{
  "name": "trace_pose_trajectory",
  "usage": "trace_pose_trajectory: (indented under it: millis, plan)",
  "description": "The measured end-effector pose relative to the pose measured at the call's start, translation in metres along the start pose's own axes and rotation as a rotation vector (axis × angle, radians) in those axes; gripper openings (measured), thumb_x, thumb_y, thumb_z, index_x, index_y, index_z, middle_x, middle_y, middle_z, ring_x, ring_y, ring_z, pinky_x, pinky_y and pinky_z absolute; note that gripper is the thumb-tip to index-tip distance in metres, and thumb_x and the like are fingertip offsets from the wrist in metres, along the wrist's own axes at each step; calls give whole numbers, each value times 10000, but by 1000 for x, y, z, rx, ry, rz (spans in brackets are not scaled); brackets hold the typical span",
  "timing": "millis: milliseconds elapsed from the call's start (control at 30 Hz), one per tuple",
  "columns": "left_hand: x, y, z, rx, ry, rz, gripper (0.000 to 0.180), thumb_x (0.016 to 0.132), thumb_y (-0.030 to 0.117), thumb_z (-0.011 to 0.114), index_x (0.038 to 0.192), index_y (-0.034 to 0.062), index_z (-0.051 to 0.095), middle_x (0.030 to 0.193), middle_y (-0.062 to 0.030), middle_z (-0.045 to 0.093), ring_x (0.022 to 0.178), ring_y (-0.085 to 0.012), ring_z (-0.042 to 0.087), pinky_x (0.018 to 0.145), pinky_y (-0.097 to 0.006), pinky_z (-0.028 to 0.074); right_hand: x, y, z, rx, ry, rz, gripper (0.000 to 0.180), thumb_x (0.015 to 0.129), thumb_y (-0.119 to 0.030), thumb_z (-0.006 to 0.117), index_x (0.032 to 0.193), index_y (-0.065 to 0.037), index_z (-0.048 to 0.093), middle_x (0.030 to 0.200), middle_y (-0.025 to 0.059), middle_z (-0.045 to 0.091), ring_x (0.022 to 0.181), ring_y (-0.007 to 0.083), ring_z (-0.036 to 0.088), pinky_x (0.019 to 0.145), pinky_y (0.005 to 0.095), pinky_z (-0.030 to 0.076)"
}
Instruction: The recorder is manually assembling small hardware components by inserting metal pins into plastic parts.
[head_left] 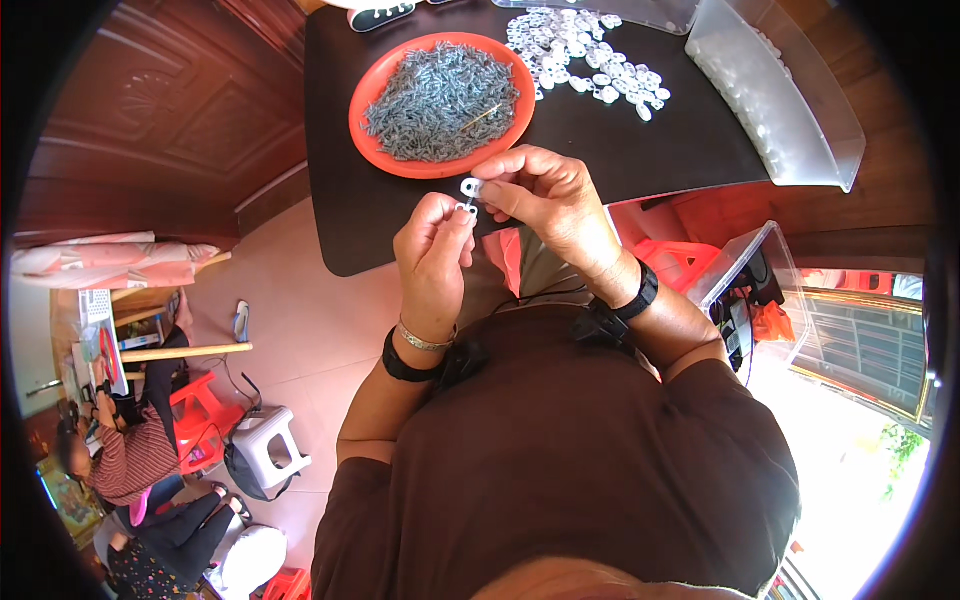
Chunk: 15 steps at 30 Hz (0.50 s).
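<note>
Left hand (pixel 432 262): thumb and fingertips pinch a small white plastic fitting with openings (pixel 466 209), just off the desk's near edge.
Right hand (pixel 553 212): thumb and forefinger pinch a small flat white plastic tab with a dark hole (pixel 470 187), held just above the other piece; a thin dark shank (pixel 471 200) shows between the two, though I can't tell whether it's joined to either.
Wrists: a black band on each, plus a silvery metal bracelet (pixel 425 341) on the left.
Plate: a round orange-red plastic plate (pixel 358 130), heaped with small grey metal screws (pixel 435 95), sits just beyond the hands; a thin tan sliver (pixel 481 117) lies on the heap.
Desk: the dark, matte desk (pixel 345 225) also carries loose white plastic pieces (pixel 640 85), scattered right of the plate.
Bin: a long translucent plastic bin (pixel 843 150) at the desk's right end holds more white bits.
Across the floor: a person in a striped top (pixel 140 455) sits near a red plastic stool (pixel 198 425) and a white plastic stool (pixel 270 450).
</note>
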<state>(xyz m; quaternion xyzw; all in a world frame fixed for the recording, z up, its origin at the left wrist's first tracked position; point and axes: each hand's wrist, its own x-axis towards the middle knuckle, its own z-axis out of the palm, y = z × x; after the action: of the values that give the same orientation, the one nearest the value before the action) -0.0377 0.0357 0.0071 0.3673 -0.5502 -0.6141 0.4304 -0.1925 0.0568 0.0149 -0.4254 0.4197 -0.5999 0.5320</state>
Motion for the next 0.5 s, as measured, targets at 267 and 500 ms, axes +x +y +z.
trace_pose_trajectory:
  millis: [267,500]
  plan:
    - [-1,0,3,45,22,27,156,895,114,466,762,40,501,598,14,477,509,-31,373,466,-193,263,-4,-2,4,-141,22,-70,131,851,3,620,978,2,650,870,12,653,807,46,599,732,200,504]
    - [0,-2,3,38,9,34,166,905,113,462,761,41,502,601,16,477,506,-30,367,463,-193,259,-3,-1,2,-197,-44,-72,133,844,1,628,975,0,648,857,14,652,791,50,601,699,207,506]
